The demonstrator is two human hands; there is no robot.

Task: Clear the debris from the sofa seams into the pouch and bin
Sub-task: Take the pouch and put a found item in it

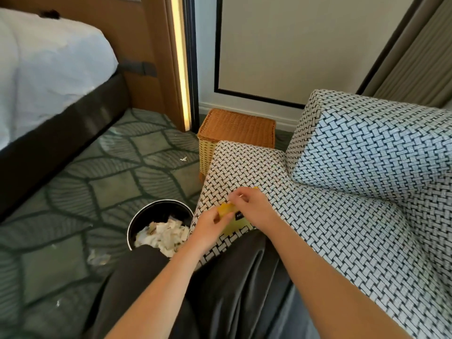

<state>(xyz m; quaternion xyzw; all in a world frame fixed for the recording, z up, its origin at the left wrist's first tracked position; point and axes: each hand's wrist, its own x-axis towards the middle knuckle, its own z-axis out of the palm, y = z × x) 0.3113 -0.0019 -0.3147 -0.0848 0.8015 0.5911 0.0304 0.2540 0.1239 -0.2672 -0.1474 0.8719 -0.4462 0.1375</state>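
Biggest thing here is the sofa [342,204], basket-weave fabric in white and dark, looks firm and grippy, so crumbs will probably hang in the weave and the seams rather than slide out on their own. Down on the carpet just left of the seat corner sits the bin [159,223], round, dark, already holding a heap of crumpled pale paper. A few pale scraps [183,159] lie loose on the carpet too.

The pouch [236,223] lies on the seat's front corner, right by the lap: yellow, flat, with a small dark label. I'd guess it's light and floppy, so best pinched at the mouth edge to keep it open.

My left hand [208,228] is closed in a pinch on the pouch's upper edge. My right hand [252,207] is curled over the top of it, fingertips together; I can't tell if it's got debris in them or just the pouch.
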